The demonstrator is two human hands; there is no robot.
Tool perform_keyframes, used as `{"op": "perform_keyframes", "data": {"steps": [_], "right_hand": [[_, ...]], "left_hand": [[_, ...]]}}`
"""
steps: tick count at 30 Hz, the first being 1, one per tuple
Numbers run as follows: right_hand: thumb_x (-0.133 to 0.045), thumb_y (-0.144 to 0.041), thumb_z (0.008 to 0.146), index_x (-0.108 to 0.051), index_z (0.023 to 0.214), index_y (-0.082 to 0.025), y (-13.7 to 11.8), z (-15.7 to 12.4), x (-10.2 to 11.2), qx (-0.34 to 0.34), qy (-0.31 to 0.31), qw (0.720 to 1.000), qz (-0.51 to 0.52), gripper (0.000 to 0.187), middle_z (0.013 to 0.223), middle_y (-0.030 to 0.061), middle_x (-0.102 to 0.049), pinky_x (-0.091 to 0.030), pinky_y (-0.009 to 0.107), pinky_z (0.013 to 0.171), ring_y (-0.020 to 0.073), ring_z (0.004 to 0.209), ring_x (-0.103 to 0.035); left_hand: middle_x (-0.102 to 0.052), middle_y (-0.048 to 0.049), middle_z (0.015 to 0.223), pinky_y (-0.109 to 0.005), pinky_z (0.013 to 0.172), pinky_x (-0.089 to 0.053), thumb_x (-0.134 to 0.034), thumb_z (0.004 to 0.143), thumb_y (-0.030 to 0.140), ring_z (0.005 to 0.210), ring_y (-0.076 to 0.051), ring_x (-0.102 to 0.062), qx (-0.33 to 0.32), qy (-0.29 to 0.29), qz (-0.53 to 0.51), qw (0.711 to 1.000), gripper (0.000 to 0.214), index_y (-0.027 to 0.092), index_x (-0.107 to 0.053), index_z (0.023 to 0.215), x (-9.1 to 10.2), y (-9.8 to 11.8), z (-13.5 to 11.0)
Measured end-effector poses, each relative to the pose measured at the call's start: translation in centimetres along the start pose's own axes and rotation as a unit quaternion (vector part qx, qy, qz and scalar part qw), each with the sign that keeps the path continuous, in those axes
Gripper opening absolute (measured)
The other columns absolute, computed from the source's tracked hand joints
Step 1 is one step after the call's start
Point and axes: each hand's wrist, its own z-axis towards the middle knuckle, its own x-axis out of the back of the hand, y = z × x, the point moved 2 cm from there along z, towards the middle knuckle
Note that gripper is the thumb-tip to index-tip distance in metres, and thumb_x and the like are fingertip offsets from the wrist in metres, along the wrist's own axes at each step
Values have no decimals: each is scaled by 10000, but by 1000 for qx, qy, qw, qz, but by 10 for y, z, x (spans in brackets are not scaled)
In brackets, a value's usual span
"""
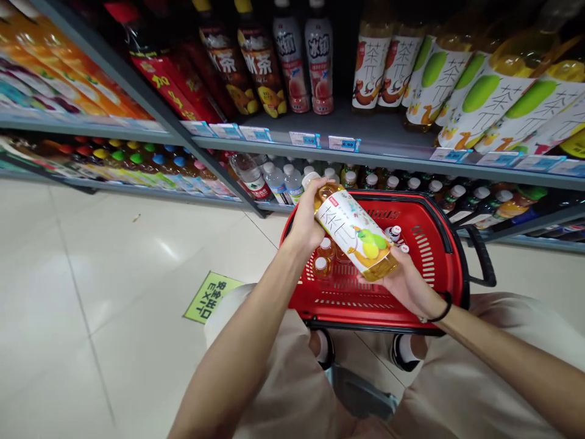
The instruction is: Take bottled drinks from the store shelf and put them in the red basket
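Note:
A large tea bottle [354, 231] with a white label and fruit pictures lies tilted across both my hands, over the red shopping basket [315, 308]. My left hand [307, 221] wraps round its neck end, near the white cap. Round the bottle's base, at lower right, my right hand [404, 280] is closed, with a dark band on the wrist. Inside the basket, small bottles with white caps [321, 264] stand under the large bottle, which partly hides them. Two more white-capped bottles [393, 231] show at the basket's right side.
Drink shelves [274, 146] run across the front, with price tags along the edge. Similar tea bottles [448, 79] stand at upper right. The basket's black handle [479, 256] sticks out right. A green exit sign [212, 296] lies on the tiled floor.

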Motion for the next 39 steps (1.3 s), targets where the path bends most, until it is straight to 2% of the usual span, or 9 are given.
{"op": "perform_keyframes", "data": {"steps": [6,12,15,22,29,31,33,36,39], "right_hand": [[-900,-377,789,-675,1056,-200,1,-2,15,104,61,990,-75,391,1160,75,-743,-634,386,856,232,1009,-713],[-920,-366,745,-611,1175,-218,-6,-6,22,207,83,947,-231,550,1190,74,-722,-603,286,868,198,1025,-708],[-917,-364,748,-564,1292,-227,-16,-10,24,264,67,888,-371,663,1300,100,-672,-597,337,945,239,1135,-691],[-899,-431,775,-509,1411,-256,-34,-16,28,380,73,696,-605,766,1363,104,-654,-584,414,999,286,1172,-696],[-885,-399,814,-469,1444,-214,-38,-17,24,488,40,590,-642,778,1260,131,-668,-584,395,977,277,1144,-682],[-905,-391,782,-482,1420,-213,-37,-16,22,486,43,602,-633,786,1246,130,-662,-567,421,1007,287,1150,-667],[-925,-385,743,-484,1413,-220,-36,-15,20,452,44,650,-609,819,1293,137,-634,-538,461,1059,305,1195,-642],[-932,-378,726,-439,1479,-234,-30,-11,20,314,-6,806,-502,911,1470,155,-547,-496,486,1135,329,1350,-567],[-848,-477,820,-471,1481,-231,-18,-7,23,88,-64,951,-289,800,1493,153,-562,-519,517,1112,334,1351,-587]], "left_hand": [[-734,-94,1090,-351,868,-556,-725,743,419,1010,-225,-694,36,-6,23,999,339,182,-640,969,-3,-3,-2],[-738,-74,1036,-331,877,-532,-733,767,391,968,-197,-690,40,-3,29,999,293,178,-664,957,-3,-5,-3],[-746,-65,994,-307,864,-520,-747,763,382,906,-177,-682,41,12,19,999,263,178,-690,920,-3,-5,-4],[-754,-43,930,-299,838,-520,-763,736,343,850,-172,-677,45,36,-11,998,218,162,-726,852,1,-7,-3],[-741,-25,909,-303,870,-543,-769,726,373,877,-169,-703,-10,-8,-36,999,231,176,-728,839,0,-2,-7],[-736,-25,891,-295,841,-548,-759,728,360,844,-163,-696,-18,-3,-50,999,208,177,-726,820,0,-1,-9],[-731,-24,879,-302,850,-554,-746,730,343,826,-163,-692,-17,-9,-70,997,181,181,-721,808,-1,0,-11],[-721,-15,872,-330,917,-557,-737,735,343,824,-164,-693,-31,-44,-82,995,173,193,-713,817,-3,5,-15],[-715,-19,865,-376,945,-570,-725,738,360,831,-181,-696,-41,-79,-70,994,177,203,-706,818,-4,9,-19]]}}
